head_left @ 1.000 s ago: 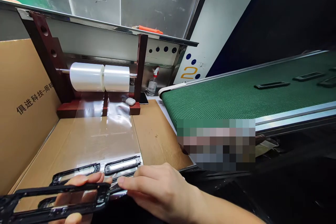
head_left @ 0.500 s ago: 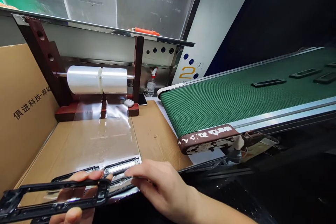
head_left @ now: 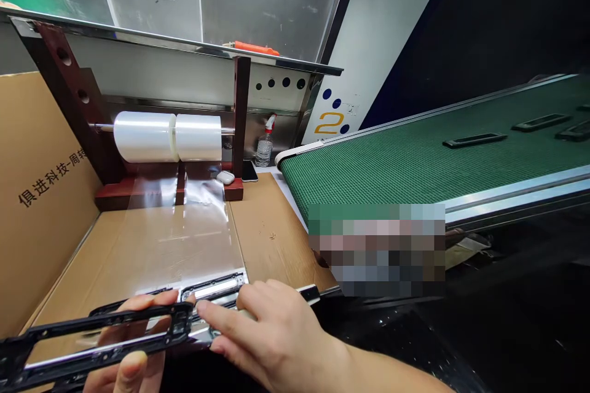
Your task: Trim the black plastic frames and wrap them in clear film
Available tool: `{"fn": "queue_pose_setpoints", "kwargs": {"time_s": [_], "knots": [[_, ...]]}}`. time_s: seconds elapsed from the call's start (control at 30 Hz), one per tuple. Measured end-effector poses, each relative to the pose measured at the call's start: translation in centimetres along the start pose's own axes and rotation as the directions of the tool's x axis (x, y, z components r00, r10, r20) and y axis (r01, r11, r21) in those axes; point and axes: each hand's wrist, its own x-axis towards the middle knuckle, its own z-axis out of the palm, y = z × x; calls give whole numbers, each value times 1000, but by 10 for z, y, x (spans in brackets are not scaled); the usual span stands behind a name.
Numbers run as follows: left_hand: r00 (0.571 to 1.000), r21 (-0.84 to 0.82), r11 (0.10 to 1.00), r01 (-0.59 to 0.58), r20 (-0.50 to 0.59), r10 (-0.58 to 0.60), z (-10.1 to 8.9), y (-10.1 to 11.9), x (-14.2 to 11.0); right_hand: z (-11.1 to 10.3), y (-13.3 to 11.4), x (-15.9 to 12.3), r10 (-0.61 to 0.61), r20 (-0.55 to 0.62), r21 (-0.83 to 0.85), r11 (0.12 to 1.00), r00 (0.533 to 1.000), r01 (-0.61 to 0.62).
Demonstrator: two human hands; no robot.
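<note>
Head cam: L hand (head_left: 133, 363) pinches black plastic frame (head_left: 92, 338), looks light, thin, bendy; grip long rails. R hand (head_left: 267, 334) half-curled, fingertips pressing clear film (head_left: 184, 239).

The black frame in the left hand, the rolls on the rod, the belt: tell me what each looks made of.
Black frame: looks like moulded plastic, semi-gloss, thin ribbed rails catching highlights; the left hand holds it.
Rolls: clear plastic film, glossy; the cardboard shows through the sheet pulled from them.
Belt: green, matte, fine woven-looking texture, probably rubber or PVC.
</note>
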Motion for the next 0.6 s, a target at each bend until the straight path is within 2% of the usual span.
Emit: {"fn": "queue_pose_setpoints", "kwargs": {"time_s": [0.13, 0.4, 0.5, 0.6], "knots": [[998, 5, 1000, 15, 53, -15, -15, -8, 8, 1, 0, -1, 7, 7, -10, 1000, 1000, -7], [999, -34, 999, 26, 20, -25, -17, -12, 4, 0, 2, 3, 32, 47, 16, 999, 998, -32], [999, -19, 999, -49, -4, 49, -13, -12, 2, 4, 7, 1, 21, 14, 94, 995, 1000, -23], [988, 8, 988, -154, 27, 153, -7, -10, 1, 8, 8, -1, 97, -47, 273, 959, 994, -80]]}}
